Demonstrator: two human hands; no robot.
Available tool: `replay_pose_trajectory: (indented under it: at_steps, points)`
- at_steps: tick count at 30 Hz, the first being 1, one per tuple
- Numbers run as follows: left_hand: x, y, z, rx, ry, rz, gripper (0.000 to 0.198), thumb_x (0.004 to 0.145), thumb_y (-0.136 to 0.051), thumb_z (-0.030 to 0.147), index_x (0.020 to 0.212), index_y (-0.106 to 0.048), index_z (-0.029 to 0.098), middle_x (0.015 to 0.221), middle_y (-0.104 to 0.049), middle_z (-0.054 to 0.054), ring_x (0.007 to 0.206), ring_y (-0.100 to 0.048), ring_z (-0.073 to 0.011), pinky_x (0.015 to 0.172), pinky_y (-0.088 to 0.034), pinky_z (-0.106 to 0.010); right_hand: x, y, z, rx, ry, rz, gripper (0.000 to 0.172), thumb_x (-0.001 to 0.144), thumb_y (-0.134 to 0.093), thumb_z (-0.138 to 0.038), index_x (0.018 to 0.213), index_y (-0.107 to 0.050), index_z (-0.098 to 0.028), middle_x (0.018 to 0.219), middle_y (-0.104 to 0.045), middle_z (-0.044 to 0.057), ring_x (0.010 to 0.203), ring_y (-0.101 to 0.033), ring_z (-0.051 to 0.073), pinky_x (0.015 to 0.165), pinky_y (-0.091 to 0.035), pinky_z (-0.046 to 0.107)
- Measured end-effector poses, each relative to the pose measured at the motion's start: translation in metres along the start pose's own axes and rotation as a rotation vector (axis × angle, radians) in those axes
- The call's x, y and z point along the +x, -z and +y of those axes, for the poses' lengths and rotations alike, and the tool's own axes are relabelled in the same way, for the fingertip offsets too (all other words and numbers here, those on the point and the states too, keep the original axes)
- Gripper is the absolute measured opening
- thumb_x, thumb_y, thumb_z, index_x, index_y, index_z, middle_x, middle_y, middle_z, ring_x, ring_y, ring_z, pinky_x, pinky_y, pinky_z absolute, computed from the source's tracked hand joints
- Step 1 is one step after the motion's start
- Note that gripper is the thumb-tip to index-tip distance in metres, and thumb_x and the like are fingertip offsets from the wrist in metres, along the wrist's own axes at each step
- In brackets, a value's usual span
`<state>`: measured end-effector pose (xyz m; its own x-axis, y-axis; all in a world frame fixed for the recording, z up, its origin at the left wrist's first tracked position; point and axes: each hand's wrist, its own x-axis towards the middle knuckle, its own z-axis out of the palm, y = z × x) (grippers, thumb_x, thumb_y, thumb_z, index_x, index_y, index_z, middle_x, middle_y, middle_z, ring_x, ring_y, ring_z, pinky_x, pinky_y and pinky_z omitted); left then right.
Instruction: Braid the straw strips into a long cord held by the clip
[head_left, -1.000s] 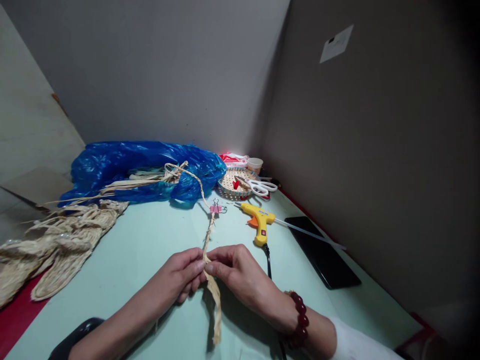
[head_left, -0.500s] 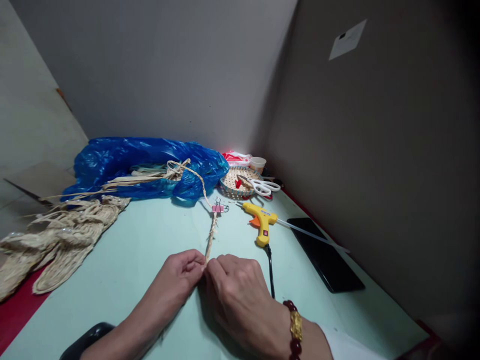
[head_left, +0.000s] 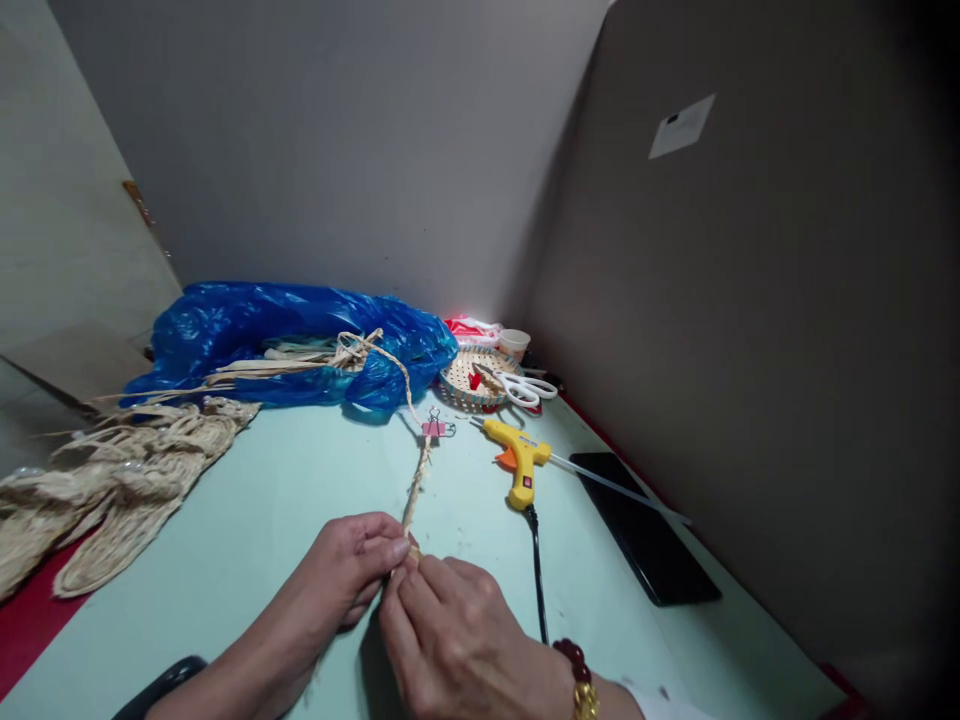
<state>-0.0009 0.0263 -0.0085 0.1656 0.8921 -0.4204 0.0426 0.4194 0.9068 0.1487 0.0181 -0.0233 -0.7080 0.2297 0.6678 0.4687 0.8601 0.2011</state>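
Our left hand (head_left: 352, 565) and right hand (head_left: 450, 640) both pinch the straw braid (head_left: 418, 480) at its near end. It runs toward 12 o'clock, where the pink clip (head_left: 435, 429) likely anchors it for tension. Glue gun (head_left: 521, 460) lies at 1 o'clock.

**Things by number**

Two hands are seen, the left hand (head_left: 341, 575) and the right hand (head_left: 450, 640). One straw cord (head_left: 415, 485), one binder clip (head_left: 435, 428), one glue gun (head_left: 520, 460), one pair of scissors (head_left: 525, 388), one blue bag (head_left: 277, 335) and one basket (head_left: 454, 385) are counted.
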Motion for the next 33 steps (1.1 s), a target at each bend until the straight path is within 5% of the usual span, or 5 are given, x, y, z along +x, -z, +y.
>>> replay_pose_trajectory:
  at_steps: [5, 9, 13, 21, 33]
  points:
    - [0.002, 0.009, 0.000, 0.096, -0.060, 0.046, 0.029, 0.066, -0.065, 0.043, 0.066, -0.057, 0.016, 0.043, -0.042, 0.010, 0.038, -0.016, -0.0037, 0.041, -0.008, -0.022, 0.003, 0.003, 0.001, 0.218, -0.073, -0.030, 0.021, 0.086, -0.042, -0.013, 0.070, -0.054, -0.015, 0.061, -0.057, 0.003, 0.051, -0.048, 0.015, 0.046, -0.027, 0.029]
    - [0.003, 0.014, 0.002, 0.203, -0.118, 0.067, 0.021, 0.068, -0.060, 0.036, 0.062, -0.057, 0.017, 0.053, -0.062, 0.002, 0.045, -0.040, -0.0091, 0.046, -0.024, -0.022, 0.012, 0.021, 0.014, 0.500, -0.539, -0.226, 0.030, 0.093, -0.041, -0.026, 0.068, -0.056, -0.017, 0.057, -0.057, 0.000, 0.049, -0.047, 0.010, 0.049, -0.029, 0.024]
    - [0.006, 0.019, 0.000, 0.371, -0.143, 0.046, 0.018, 0.072, -0.053, 0.033, 0.061, -0.055, 0.020, 0.055, -0.069, -0.001, 0.055, -0.054, -0.0162, 0.057, -0.034, -0.026, 0.025, 0.027, 0.058, 0.445, -0.882, -0.374, 0.022, 0.093, -0.045, -0.023, 0.088, -0.065, -0.016, 0.074, -0.065, 0.004, 0.065, -0.056, 0.014, 0.062, -0.035, 0.024]
    - [0.009, 0.024, -0.001, 0.519, -0.155, 0.034, 0.019, 0.077, -0.048, 0.031, 0.060, -0.050, 0.022, 0.056, -0.070, -0.001, 0.056, -0.056, -0.0183, 0.056, -0.034, -0.026, 0.054, -0.020, 0.149, 0.554, -0.963, -0.487, 0.023, 0.087, -0.055, -0.029, 0.090, -0.069, -0.011, 0.081, -0.069, 0.010, 0.080, -0.061, 0.019, 0.068, -0.041, 0.025]
    - [0.005, 0.024, 0.011, 0.529, -0.071, -0.003, 0.018, 0.076, -0.048, 0.032, 0.062, -0.050, 0.022, 0.058, -0.069, -0.001, 0.057, -0.053, -0.0175, 0.057, -0.033, -0.026, 0.063, -0.048, 0.182, 0.928, -1.118, -0.601, 0.024, 0.077, -0.068, -0.034, 0.066, -0.067, -0.012, 0.066, -0.067, 0.005, 0.059, -0.057, 0.012, 0.051, -0.043, 0.020]
